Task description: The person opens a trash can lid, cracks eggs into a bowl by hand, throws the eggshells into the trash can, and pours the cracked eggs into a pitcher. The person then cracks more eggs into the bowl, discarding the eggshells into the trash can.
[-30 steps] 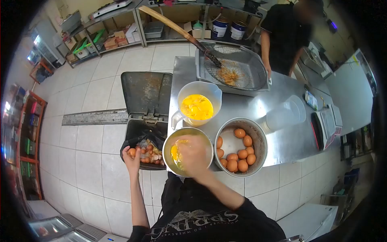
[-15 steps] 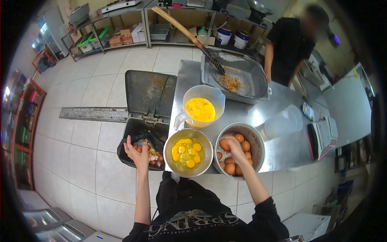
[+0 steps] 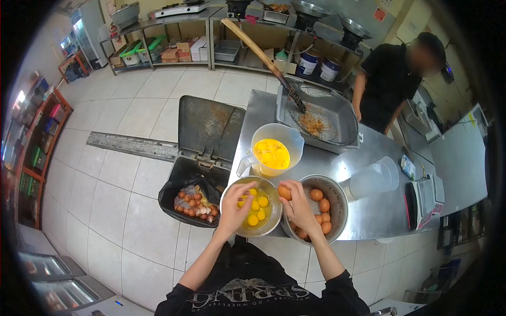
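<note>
Between the two pots, my right hand (image 3: 298, 203) grips a brown egg (image 3: 284, 192) near the right rim of the steel bowl. My left hand (image 3: 235, 208) is over the left side of that bowl (image 3: 272, 224), fingers apart and nothing in them. Several yolks (image 3: 255, 204) in clear egg white lie in the bowl. To the right, a deep round pot (image 3: 341, 216) holds several whole brown eggs (image 3: 323, 205), partly hidden by my right hand. Behind the bowl stands a plastic jug (image 3: 296, 138) of yolks.
An open black bin (image 3: 171, 176) with eggshells (image 3: 196, 203) is at the left. On the steel table (image 3: 337, 158) are a grey tub (image 3: 345, 118) with a wire basket and wooden-handled tool, a clear container (image 3: 374, 177) and a scale (image 3: 423, 203). A co-worker (image 3: 387, 79) stands behind.
My right hand has lifted an egg from the pot and moved left to the bowl. My left hand has moved from over the bin to the bowl. The whole view has shifted.
</note>
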Available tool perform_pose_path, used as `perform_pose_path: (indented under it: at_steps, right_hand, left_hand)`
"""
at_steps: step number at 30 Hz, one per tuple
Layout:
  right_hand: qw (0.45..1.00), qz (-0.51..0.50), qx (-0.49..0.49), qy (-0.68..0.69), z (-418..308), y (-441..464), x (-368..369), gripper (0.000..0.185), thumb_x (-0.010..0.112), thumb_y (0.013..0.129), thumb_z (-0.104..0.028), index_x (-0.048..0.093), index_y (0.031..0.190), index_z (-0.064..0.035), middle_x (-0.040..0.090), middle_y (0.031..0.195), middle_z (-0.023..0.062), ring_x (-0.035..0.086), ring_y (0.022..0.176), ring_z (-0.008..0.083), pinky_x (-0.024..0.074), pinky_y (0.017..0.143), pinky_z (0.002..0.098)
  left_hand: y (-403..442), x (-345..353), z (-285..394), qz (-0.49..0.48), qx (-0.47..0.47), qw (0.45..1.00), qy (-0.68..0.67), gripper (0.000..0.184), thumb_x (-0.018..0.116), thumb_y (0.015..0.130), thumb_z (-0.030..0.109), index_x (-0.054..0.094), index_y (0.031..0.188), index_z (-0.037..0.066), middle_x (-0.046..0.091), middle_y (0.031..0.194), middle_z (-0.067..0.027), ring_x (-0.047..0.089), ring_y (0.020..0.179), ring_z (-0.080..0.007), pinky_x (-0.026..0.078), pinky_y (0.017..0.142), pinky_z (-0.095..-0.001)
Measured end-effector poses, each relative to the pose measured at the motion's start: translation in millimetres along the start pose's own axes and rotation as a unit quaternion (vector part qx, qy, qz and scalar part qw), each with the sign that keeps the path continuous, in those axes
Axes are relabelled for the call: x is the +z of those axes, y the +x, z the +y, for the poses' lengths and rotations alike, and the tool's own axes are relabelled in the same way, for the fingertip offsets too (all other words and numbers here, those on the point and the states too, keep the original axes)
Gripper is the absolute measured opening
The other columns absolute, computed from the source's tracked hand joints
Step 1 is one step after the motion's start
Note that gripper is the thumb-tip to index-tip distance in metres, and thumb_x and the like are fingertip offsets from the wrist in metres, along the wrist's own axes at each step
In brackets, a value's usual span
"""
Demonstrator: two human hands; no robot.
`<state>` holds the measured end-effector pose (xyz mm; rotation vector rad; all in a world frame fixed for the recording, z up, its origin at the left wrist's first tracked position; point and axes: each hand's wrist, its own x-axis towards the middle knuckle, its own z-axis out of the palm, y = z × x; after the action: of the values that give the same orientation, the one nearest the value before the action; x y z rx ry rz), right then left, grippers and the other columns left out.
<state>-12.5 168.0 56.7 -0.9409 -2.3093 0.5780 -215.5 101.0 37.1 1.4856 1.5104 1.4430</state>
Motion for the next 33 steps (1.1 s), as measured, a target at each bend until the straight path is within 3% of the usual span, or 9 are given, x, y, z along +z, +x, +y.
perform_pose_path:
  at_steps: [3,5,6,9,14,17,23,29,33]
  right_hand:
    - [0.978,-0.007,0.115,0.176,-23,16,-9,0.041,0.06,0.087,-0.009,0.045,0.124,-0.0026,0.05,0.121,0.0175,0.054,0.107,0.0278,0.0427,0.092,0.0373]
    - [0.847,-0.132,0.274,0.436,-22,21,-9,0.046,0.061,0.088,-0.015,0.042,0.128,-0.0027,0.053,0.12,0.0158,0.055,0.104,0.0206,0.0444,0.088,0.0325]
    - [0.847,-0.131,0.273,0.438,-20,21,-7,0.046,0.061,0.088,-0.015,0.042,0.128,-0.0027,0.053,0.12,0.0158,0.055,0.104,0.0206,0.0444,0.088,0.0325]
    - [0.877,-0.148,0.139,0.435,-17,19,0,0.047,0.061,0.088,-0.017,0.042,0.128,-0.0022,0.053,0.12,0.0148,0.053,0.105,0.0174,0.0451,0.086,0.0305]
    - [0.977,-0.156,0.035,0.142,-21,14,21,0.05,0.054,0.084,-0.011,0.036,0.13,-0.0011,0.047,0.119,0.0212,0.052,0.109,0.0355,0.0422,0.091,0.0395]
    - [0.981,-0.155,0.045,0.107,-24,13,32,0.054,0.052,0.082,-0.008,0.033,0.132,-0.0012,0.043,0.118,0.0239,0.047,0.111,0.0422,0.0401,0.094,0.0434]
    - [0.993,-0.109,-0.022,0.049,-24,13,34,0.057,0.055,0.077,-0.001,0.038,0.132,-0.0049,0.045,0.113,0.0218,0.05,0.107,0.0382,0.0418,0.094,0.0422]
    - [0.992,-0.045,0.061,0.098,-55,17,17,0.059,0.064,0.071,-0.001,0.05,0.127,-0.0143,0.051,0.104,0.0158,0.054,0.096,0.0371,0.0442,0.086,0.0418]
    - [0.998,0.052,-0.03,-0.017,-35,8,-5,0.044,0.075,0.066,-0.014,0.059,0.107,-0.0116,0.053,0.099,0.0123,0.055,0.092,0.0323,0.0449,0.078,0.0372]
  left_hand:
    - [7,8,33,-0.061,0.027,0.997,-0.041,0.041,0.068,0.079,0.005,0.061,0.12,0.01,0.059,0.107,-0.0069,0.061,0.09,-0.0156,0.05,0.072,-0.0258]
    - [12,7,39,-0.069,0.035,0.996,-0.038,0.044,0.073,0.076,0.008,0.061,0.119,0.009,0.06,0.105,-0.0071,0.061,0.089,-0.0166,0.052,0.071,-0.026]
    - [13,4,38,-0.076,0.042,0.996,-0.035,0.045,0.074,0.074,0.008,0.061,0.118,0.008,0.061,0.106,-0.0086,0.062,0.088,-0.0177,0.054,0.07,-0.0263]
    - [8,-6,33,-0.086,0.035,0.996,-0.009,0.047,0.075,0.071,0.008,0.062,0.116,0.004,0.063,0.105,-0.012,0.065,0.085,-0.0199,0.055,0.069,-0.0275]
    - [-2,-2,15,-0.08,0.01,0.995,0.059,0.048,0.076,0.068,0.007,0.062,0.113,0.0,0.066,0.102,-0.0163,0.067,0.082,-0.0216,0.056,0.07,-0.0293]
    - [-8,4,-5,-0.046,0.051,0.993,0.093,0.052,0.076,0.068,0.003,0.061,0.117,0.003,0.066,0.103,-0.0155,0.067,0.081,-0.0183,0.057,0.069,-0.0275]
    - [-7,-5,-11,-0.04,0.0,0.999,0.029,0.047,0.067,0.07,-0.006,0.062,0.116,0.002,0.065,0.107,-0.0162,0.066,0.084,-0.0188,0.057,0.07,-0.0266]
    - [-2,-6,1,-0.088,0.0,0.996,-0.028,0.055,0.069,0.071,0.007,0.049,0.122,0.002,0.055,0.119,-0.0163,0.059,0.104,-0.0255,0.05,0.083,-0.035]
    - [-15,-28,15,0.001,-0.056,0.992,0.117,0.046,0.073,0.069,0.014,0.048,0.107,0.004,0.053,0.098,-0.0134,0.055,0.093,-0.025,0.045,0.08,-0.0339]
